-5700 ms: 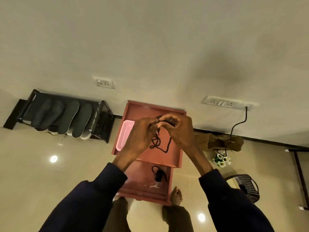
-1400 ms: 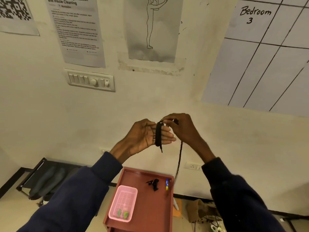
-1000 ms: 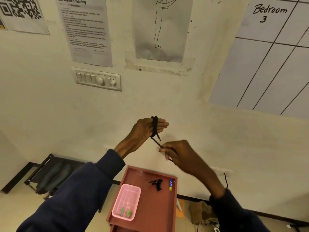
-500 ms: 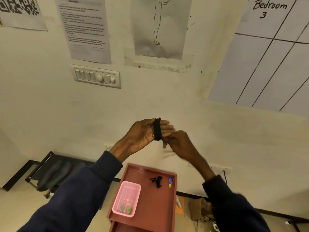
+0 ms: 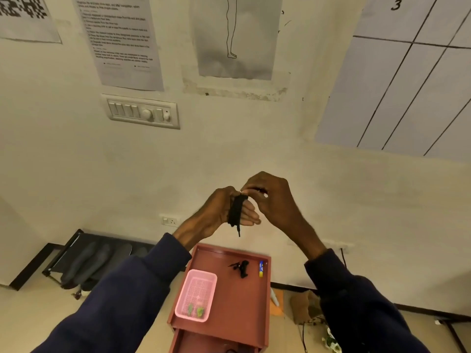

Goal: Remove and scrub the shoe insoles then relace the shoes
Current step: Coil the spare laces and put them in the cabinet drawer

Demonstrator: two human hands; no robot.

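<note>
Black shoelace is wound in a tight coil around the straight, pressed-together fingers of the left hand, held up in front of a pale wall at the centre of the view. One short loose end hangs from the coil toward 6 o'clock. The right hand comes in from 4 o'clock, its fingertips curled and pinching the lace at the top of the coil, touching the left hand's fingers. Both arms wear dark blue sleeves.

Below the hands, at 6 o'clock, stands a red bench with a raised rim. On it, a pink basket sits on the 9 o'clock side, holding two small green things. A second black lace lies bunched near the far edge, with a small blue and yellow object just beside it at 3 o'clock. At 8 o'clock on the floor, a black shoe rack holds dark insoles. On the wall at 11 o'clock is a switch panel, with printed sheets above.
</note>
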